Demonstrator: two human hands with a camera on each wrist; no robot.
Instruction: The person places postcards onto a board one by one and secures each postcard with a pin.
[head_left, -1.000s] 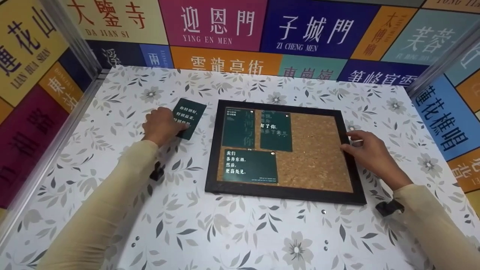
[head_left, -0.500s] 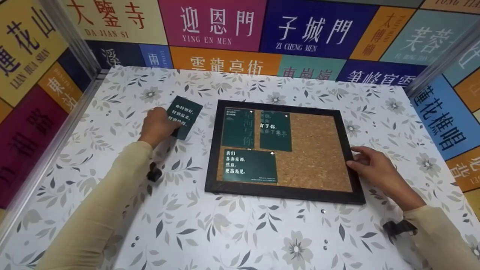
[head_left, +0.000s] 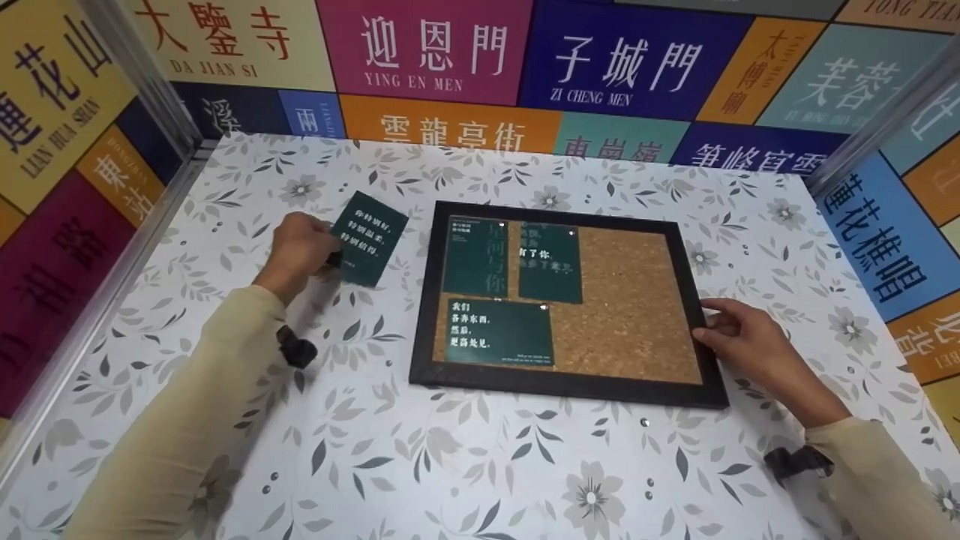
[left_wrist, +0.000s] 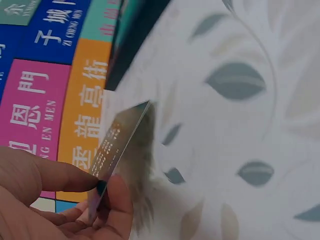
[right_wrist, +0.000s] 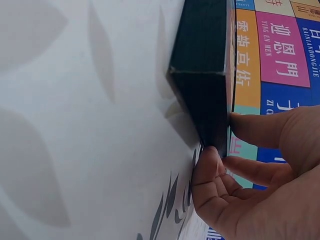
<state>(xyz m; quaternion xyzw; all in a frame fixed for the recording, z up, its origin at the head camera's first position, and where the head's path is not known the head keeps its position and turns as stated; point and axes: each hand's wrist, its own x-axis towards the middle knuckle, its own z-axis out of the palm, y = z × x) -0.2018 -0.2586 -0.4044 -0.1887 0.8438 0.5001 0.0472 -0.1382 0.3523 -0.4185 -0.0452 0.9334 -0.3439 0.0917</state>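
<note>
My left hand [head_left: 296,247] pinches a dark green card [head_left: 371,238] with white lettering by its left edge, left of the corkboard. The left wrist view shows the card [left_wrist: 125,127] tilted up between thumb and fingers. The black-framed corkboard [head_left: 637,307] lies flat on the table. Two upright green cards, a left one [head_left: 472,259] and a right one [head_left: 551,281], are on its upper part, and a sideways card [head_left: 517,337] lies below. My right hand [head_left: 742,337] grips the frame's right side, thumb on top and fingers against the outer edge [right_wrist: 215,117].
Floral-patterned cloth covers the table [head_left: 450,480]. A small shiny bit [head_left: 645,424] lies in front of the board. Colourful lettered panels [head_left: 427,52] rise behind and on both sides. Black wrist cameras, left [head_left: 296,349] and right [head_left: 799,461], hang beneath the wrists.
My left hand has shifted left to the card's edge, uncovering more lettering as the card turned slightly. My right hand has slid toward me along the frame's right side.
</note>
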